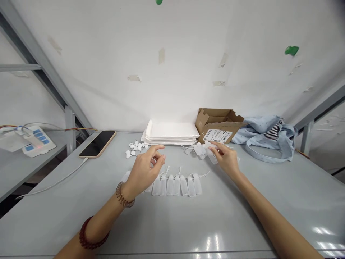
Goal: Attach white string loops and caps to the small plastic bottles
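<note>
Several translucent white tags (176,185) with white strings lie side by side in a row on the grey table (172,223). My left hand (147,167) hovers over the row's left end, thumb and forefinger apart, holding nothing. At the pile of translucent tags (199,150) in front of the cardboard box, my right hand (225,156) has its thumb and fingertips closed on pieces of the pile. Small white pieces (137,145) lie beyond my left hand.
Against the wall stand a stack of white sheets (171,133) and an open cardboard box (219,126). A light blue cloth bag (265,136) lies right of it. A phone (98,144) with a cable rests at the left, near a power strip (39,140).
</note>
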A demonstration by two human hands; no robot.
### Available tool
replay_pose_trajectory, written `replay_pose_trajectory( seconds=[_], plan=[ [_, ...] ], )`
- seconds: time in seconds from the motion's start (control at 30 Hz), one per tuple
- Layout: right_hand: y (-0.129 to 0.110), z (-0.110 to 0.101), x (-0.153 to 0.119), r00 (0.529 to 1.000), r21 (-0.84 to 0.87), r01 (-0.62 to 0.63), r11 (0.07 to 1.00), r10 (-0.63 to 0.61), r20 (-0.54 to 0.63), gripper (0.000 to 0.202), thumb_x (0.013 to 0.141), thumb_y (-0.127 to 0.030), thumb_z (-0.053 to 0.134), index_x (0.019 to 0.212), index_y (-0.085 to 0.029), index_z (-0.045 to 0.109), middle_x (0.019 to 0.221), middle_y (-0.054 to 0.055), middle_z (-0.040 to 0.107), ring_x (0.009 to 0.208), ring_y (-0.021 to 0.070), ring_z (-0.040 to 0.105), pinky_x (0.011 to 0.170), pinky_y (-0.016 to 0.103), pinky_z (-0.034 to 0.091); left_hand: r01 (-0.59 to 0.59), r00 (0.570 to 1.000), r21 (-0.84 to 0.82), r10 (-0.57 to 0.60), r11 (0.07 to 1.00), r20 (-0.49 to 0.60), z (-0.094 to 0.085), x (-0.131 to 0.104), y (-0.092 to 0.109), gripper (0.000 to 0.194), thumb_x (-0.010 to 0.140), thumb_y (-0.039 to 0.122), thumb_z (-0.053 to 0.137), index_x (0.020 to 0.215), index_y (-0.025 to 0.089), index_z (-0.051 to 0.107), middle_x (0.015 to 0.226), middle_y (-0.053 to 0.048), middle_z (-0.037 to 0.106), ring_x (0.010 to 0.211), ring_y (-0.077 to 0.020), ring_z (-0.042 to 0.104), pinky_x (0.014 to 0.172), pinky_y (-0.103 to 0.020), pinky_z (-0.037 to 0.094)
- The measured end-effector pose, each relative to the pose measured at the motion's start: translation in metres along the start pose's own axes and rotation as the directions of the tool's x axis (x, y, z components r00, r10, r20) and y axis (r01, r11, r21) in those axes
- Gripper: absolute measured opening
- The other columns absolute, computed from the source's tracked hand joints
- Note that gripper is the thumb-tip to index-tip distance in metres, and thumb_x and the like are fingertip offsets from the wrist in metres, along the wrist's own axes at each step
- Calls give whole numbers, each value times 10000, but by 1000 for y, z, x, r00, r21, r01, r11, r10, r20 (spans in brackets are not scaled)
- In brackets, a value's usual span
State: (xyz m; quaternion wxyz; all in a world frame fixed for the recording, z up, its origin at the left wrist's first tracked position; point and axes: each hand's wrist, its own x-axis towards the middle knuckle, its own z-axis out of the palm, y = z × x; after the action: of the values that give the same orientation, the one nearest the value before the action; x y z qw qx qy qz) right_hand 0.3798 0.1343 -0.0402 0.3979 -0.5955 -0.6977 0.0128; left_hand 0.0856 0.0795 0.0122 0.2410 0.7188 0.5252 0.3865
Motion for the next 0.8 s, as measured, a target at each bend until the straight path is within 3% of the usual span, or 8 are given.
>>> replay_pose_trajectory(
  seconds=[0.13, 0.37, 0.5, 0.57, 0.6, 0.7, 0.8],
  plan=[
    [-1, -1, -1, 996, -5, 67, 998, -67, 57, 458, 895, -447, 365, 1025, -144, 682, 678, 58, 578, 573, 176, 499, 588, 306, 404, 20, 1000, -3, -20, 1000, -17, -1, 1, -2, 300, 867, 340, 461, 1114, 186, 532, 727, -5, 649, 737, -169, 639, 599, -247, 468],
    [-2, 1, -4, 997, -2, 64, 998, -64, 36, 338, 851, -387, 454, 922, -141, 675, 691, 67, 632, 531, 161, 500, 559, 306, 415, 39, 996, 50, -35, 998, -82, -13, 7, -10, 301, 856, 361, 464, 1081, 187, 560, 751, -13, 668, 749, -172, 638, 660, -261, 477],
    [-20, -8, -11, 997, 33, 56, 998, -58, 54, 268, 846, -376, 474, 793, -170, 637, 692, 56, 659, 529, 147, 523, 528, 282, 414, 132, 989, 286, -109, 949, -96, -28, 17, -26, 271, 839, 312, 436, 1010, 191, 608, 802, -30, 697, 742, -200, 644, 698, -304, 471],
    [-32, -16, -16, 987, 76, 54, 996, -65, 148, 259, 849, -378, 483, 751, -179, 618, 616, 26, 628, 505, 135, 507, 504, 266, 407, 166, 986, 452, -135, 877, -99, -36, 22, -37, 276, 820, 265, 416, 976, 184, 629, 845, -55, 707, 803, -234, 648, 731, -332, 461],
    [-39, -20, -18, 965, 118, 36, 992, -65, 253, 255, 852, -381, 487, 753, -183, 613, 583, 10, 607, 495, 130, 497, 493, 261, 402, 179, 984, 523, -154, 833, -92, -40, 24, -42, 278, 808, 248, 411, 951, 184, 641, 871, -68, 709, 836, -252, 647, 738, -340, 457],
    [-52, -29, -24, 839, 203, -20, 979, -94, 536, 230, 851, -377, 510, 771, -193, 621, 593, -4, 604, 525, 128, 502, 499, 256, 400, 219, 970, 643, -237, 734, -59, -54, 28, -58, 267, 775, 237, 422, 883, 195, 663, 889, -83, 711, 873, -285, 642, 705, -345, 454],
    [-57, -31, -26, 782, 224, -37, 974, -111, 613, 210, 847, -363, 526, 777, -194, 629, 622, -1, 616, 559, 131, 512, 516, 258, 394, 263, 949, 666, -313, 698, -47, -69, 31, -72, 259, 753, 236, 441, 865, 194, 671, 862, -84, 711, 868, -288, 638, 697, -341, 451]
  ],
)
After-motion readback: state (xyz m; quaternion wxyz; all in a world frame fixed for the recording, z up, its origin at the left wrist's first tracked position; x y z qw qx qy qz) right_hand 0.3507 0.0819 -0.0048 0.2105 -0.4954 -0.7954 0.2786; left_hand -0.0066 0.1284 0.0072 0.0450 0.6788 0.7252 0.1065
